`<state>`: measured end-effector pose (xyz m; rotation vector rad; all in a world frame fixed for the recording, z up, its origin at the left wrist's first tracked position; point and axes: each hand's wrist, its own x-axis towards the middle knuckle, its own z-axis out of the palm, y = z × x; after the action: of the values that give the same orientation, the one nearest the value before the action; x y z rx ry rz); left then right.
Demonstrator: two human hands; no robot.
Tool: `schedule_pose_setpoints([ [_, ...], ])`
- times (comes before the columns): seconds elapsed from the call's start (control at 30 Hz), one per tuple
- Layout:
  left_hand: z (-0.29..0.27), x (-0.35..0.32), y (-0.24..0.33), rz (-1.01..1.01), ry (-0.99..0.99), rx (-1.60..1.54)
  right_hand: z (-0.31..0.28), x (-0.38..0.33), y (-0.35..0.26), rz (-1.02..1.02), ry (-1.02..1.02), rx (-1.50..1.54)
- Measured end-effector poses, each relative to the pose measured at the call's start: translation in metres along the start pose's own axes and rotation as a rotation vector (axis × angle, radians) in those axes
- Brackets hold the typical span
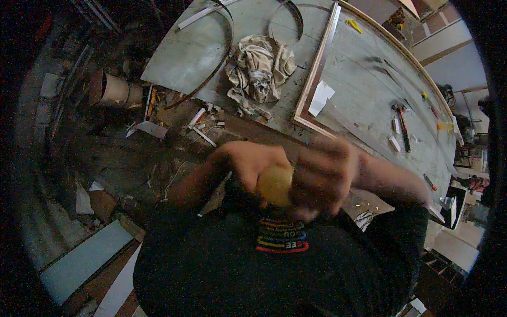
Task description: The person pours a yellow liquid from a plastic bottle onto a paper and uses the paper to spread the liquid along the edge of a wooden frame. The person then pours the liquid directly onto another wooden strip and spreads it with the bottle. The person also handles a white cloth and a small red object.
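In front of my chest, my left hand (256, 164) is closed round a smooth yellow rounded object (275, 185), whose exact kind I cannot make out. Right beside it is my right hand (330, 174), blurred by motion. Its fingers look curled in, and whatever they may hold is hidden. Both hands are close together above my dark shirt (222, 264), on this side of the worktable's near edge.
The grey-green worktable (185, 58) carries a crumpled stained cloth (261, 68), a wooden frame (317, 68), curved strips (229, 42), a hammer (404, 129) and a white scrap (320, 99). Offcuts litter the floor at left, near a tan cylindrical container (119, 91) and a pale board (90, 259).
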<state>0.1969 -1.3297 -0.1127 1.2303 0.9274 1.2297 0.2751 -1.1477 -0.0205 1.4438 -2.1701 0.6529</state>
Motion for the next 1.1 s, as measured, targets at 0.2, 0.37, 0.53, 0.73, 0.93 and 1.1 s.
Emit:
schedule_pose_setpoints([
  [0.2, 0.021, -0.016, 0.024, -0.042, 0.503, 0.434, 0.013, -0.017, 0.005, 0.597, 0.048, -0.191],
  [0.37, 0.007, -0.014, -0.02, -0.164, -0.361, -0.293, 0.029, -0.025, -0.013, -0.197, 0.093, -0.101],
  [0.53, -0.006, -0.032, -0.063, -0.093, -0.396, -0.363, -0.015, -0.005, -0.007, -0.155, 0.189, -0.079],
  [0.73, -0.017, -0.068, -0.033, -0.09, 0.012, -0.087, -0.02, -0.012, 0.004, 1.013, 0.293, 0.559],
  [0.93, 0.024, -0.075, -0.002, -0.02, 0.447, -0.168, 0.012, -0.005, -0.025, 1.179, 0.191, 1.077],
  [1.1, 0.003, -0.062, -0.003, -0.009, 0.154, -0.313, 0.02, 0.016, -0.031, 0.76, 0.344, 0.6],
])
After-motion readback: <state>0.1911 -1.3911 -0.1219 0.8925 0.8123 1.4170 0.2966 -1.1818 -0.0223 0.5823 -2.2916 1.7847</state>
